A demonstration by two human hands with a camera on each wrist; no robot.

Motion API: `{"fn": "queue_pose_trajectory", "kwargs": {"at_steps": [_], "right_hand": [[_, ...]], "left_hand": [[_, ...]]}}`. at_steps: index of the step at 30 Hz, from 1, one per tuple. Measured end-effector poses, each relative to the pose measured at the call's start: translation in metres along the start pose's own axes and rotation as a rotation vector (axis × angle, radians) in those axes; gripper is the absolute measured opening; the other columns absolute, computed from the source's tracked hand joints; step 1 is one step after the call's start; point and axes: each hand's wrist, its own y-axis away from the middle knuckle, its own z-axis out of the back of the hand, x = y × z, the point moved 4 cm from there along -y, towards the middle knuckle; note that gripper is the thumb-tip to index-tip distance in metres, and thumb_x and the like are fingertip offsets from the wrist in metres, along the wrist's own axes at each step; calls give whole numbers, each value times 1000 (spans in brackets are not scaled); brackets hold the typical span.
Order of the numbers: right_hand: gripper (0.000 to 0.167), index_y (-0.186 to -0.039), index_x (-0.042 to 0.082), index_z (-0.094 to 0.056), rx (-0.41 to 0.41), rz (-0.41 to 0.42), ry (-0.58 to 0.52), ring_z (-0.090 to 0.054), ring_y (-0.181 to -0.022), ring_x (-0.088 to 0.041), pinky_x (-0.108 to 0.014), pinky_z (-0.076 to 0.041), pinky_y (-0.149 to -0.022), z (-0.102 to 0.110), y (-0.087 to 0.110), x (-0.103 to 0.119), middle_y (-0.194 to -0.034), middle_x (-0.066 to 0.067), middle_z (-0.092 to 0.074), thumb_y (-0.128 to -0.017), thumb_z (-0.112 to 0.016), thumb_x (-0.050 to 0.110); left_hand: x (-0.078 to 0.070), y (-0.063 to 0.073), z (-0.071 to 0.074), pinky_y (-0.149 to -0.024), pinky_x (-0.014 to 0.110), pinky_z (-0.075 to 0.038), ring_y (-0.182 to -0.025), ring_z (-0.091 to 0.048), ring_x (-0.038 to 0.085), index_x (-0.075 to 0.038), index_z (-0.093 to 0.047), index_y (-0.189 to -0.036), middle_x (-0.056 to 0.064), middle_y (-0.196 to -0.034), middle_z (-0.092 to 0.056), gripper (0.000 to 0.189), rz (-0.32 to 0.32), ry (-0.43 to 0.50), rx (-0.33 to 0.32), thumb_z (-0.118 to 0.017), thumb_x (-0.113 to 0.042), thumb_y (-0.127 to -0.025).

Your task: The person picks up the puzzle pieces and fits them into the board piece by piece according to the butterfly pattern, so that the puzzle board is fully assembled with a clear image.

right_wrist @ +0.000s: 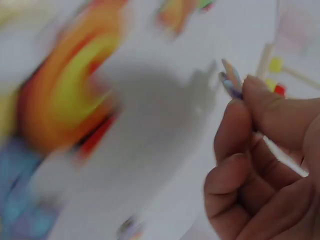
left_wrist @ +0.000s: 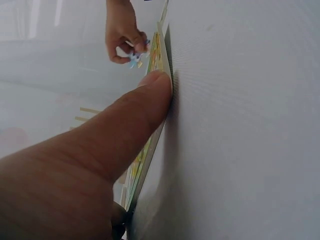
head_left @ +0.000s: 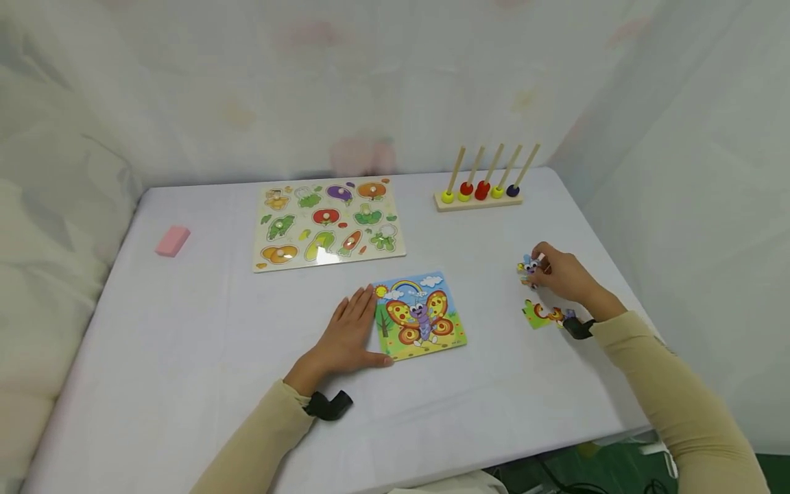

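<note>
A square butterfly picture board (head_left: 420, 315) lies on the white table. My left hand (head_left: 348, 333) rests along its left side, fingers stretched out and thumb at the lower left corner. In the left wrist view the thumb (left_wrist: 135, 117) touches the board's edge. Over to the right, my right hand (head_left: 563, 274) pinches a jigsaw piece (head_left: 529, 266) printed with a purple face, between thumb and fingers. The right wrist view shows that piece (right_wrist: 231, 82) nearly edge-on. More jigsaw pieces (head_left: 538, 315) lie just below this hand, partly hidden by the wrist strap.
A vegetable peg puzzle (head_left: 330, 223) lies at the back of the table. Right of it stands a bead rack (head_left: 478, 204) with upright wooden rods and coloured beads. A pink block (head_left: 173, 241) sits at the far left. The table's right edge runs close to my right forearm.
</note>
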Motion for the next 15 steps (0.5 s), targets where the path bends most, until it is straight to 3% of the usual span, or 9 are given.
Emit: {"fn": "queue_pose_trajectory", "kwargs": {"at_steps": [6, 11, 15], "right_hand": [[37, -115, 8, -59, -47, 136, -165, -62, -71, -15, -23, -50, -61, -9, -6, 59, -87, -7, -65, -82, -76, 13], [44, -118, 8, -61, 58, 234, -266, -62, -76, -12, -20, -52, -67, -29, -11, 106, -91, -6, -65, -78, -79, 12], [47, -119, 5, -62, 165, 273, -295, -62, -78, -11, -21, -54, -70, -53, -15, 130, -93, -5, -67, -77, -81, 15]], "left_hand": [[1, 1, 0, -120, 51, -5, -151, 2, 27, -2, -8, -154, 11, -163, -1, 124, 4, 4, 3, -73, -66, -70], [2, 1, -1, -120, 50, -5, -151, 2, 26, -3, -6, -154, 11, -163, 0, 125, 4, -7, 3, -72, -66, -69], [0, 1, 0, -120, 51, -6, -151, 0, 28, -1, -9, -154, 12, -163, -2, 123, -13, -1, -12, -73, -65, -70]]}}
